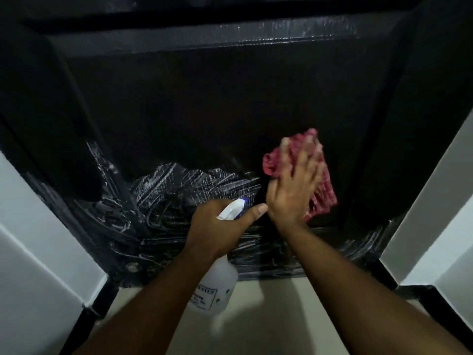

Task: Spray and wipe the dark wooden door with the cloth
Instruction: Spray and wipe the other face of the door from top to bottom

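One bottle (218, 285) in left grip (217, 226); one cloth (321, 198) under right grip (294, 187), seemingly flat-fingered.

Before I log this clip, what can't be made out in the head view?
All in the head view:
- Label on the spray bottle: the print is small and blurred, and the left forearm covers part of it.
- Bottle trigger: hidden under the left hand.
- Cloth: motion-blurred, with the right hand covering its middle.
- Upper part of the door: cut off by the top edge.
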